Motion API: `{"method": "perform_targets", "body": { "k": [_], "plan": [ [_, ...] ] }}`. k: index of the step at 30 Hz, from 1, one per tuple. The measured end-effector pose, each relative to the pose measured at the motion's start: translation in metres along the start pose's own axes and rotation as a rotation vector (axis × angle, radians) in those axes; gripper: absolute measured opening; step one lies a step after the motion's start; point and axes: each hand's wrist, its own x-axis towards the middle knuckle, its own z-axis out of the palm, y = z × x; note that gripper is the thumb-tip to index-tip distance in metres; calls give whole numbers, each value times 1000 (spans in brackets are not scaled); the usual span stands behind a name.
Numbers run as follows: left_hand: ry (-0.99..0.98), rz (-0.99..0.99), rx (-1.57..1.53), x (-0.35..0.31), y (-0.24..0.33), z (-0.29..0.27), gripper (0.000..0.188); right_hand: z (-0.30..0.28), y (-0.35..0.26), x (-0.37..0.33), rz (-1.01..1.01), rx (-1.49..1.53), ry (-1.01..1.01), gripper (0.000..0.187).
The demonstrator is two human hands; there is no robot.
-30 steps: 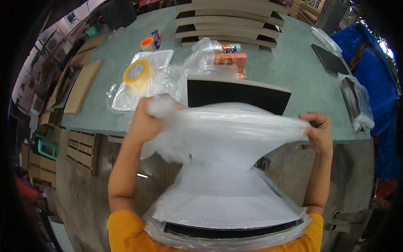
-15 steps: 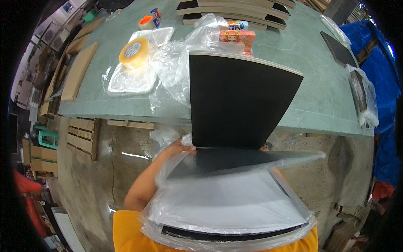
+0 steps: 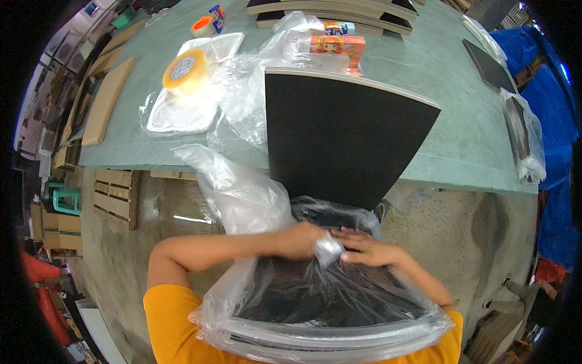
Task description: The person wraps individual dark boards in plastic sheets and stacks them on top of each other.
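Note:
A clear plastic bag (image 3: 236, 200) with dark boards (image 3: 285, 291) inside lies in front of my body, its loose mouth puffed up toward the table. My left hand (image 3: 300, 241), slightly blurred, is closed on a bunched, shiny fold of the bag at its middle. Just right of that fold, my right hand (image 3: 368, 249) rests on the plastic with its fingers stretched out and apart. Beyond both hands a black board (image 3: 351, 133) leans upright against the table edge. The plastic partly hides the boards in the bag.
On the green table (image 3: 424, 151) are a roll of clear tape (image 3: 185, 71) on folded plastic, an orange tape roll (image 3: 204, 26), a pink box (image 3: 339, 47) and stacked black boards (image 3: 339, 15). Bagged boards (image 3: 518, 136) sit at the right edge. A wooden pallet (image 3: 115, 194) lies on the floor.
The dark flap over the pale contents has come down toward me, and plastic now covers it. My left hand moved right and nearer, gathering the bag. My right hand has come into view.

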Motion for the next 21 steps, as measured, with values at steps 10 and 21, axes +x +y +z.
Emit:
{"method": "perform_targets", "body": {
  "k": [10,21],
  "plan": [
    [840,370,100,82,76,-121,16,-80,-78,14,-54,611,621,38],
    [357,-28,-168,59,68,-138,34,-113,-61,-20,-441,427,691,18]
  ]
}}
